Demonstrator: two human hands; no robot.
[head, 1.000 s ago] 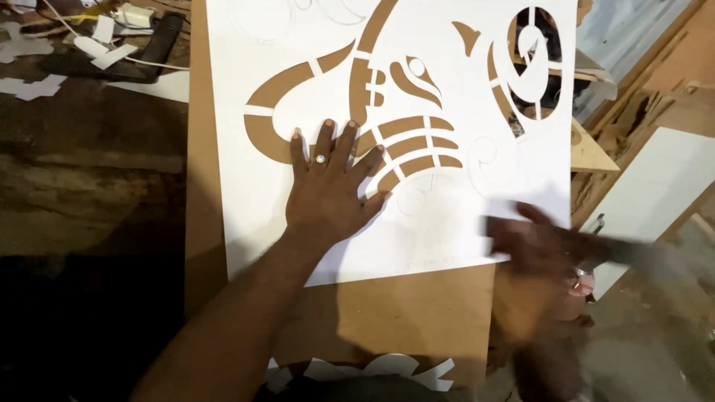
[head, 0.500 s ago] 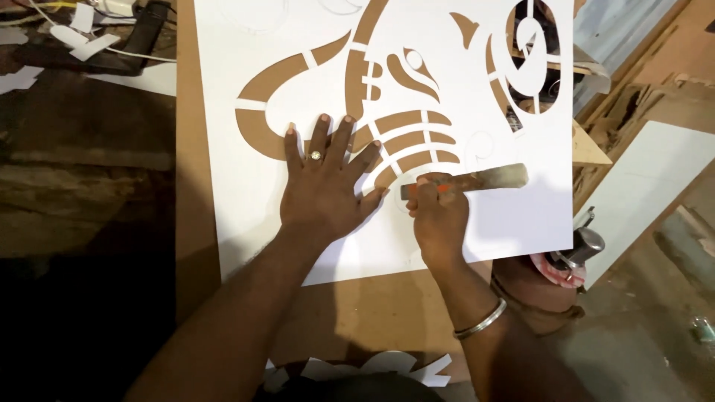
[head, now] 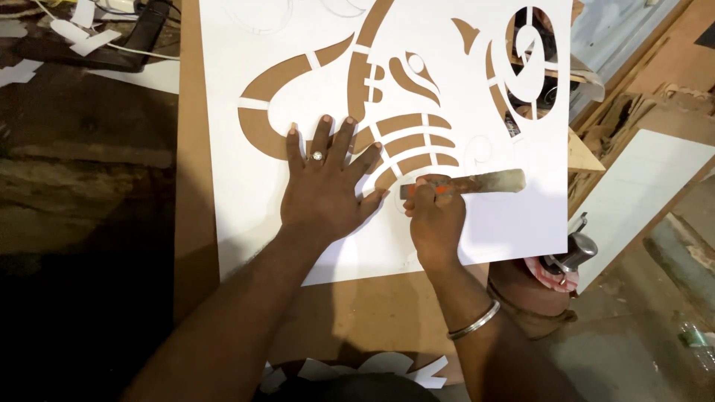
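While the left hand (head: 324, 190) lies flat and open, pinning the white stencil sheet (head: 246, 89) to the brown board (head: 195, 223), the right hand (head: 436, 219) grips a knife (head: 477, 182). Cutting seems underway; steady pressure along the line matters next.

The white stencil sheet (head: 477, 231) lies flat on a brown board (head: 357, 305). It is large and nearly square, and its lower edge is a little tilted. Curved shapes and short bars are cut out of it, so the brown shows through the openings. The cutting tool (head: 465, 183) has a pale, worn handle with an orange part near the fist. It lies almost horizontal over the sheet, with the handle end pointing to 3 o'clock. It is at 5 o'clock from the group of cut bars, just beside them.
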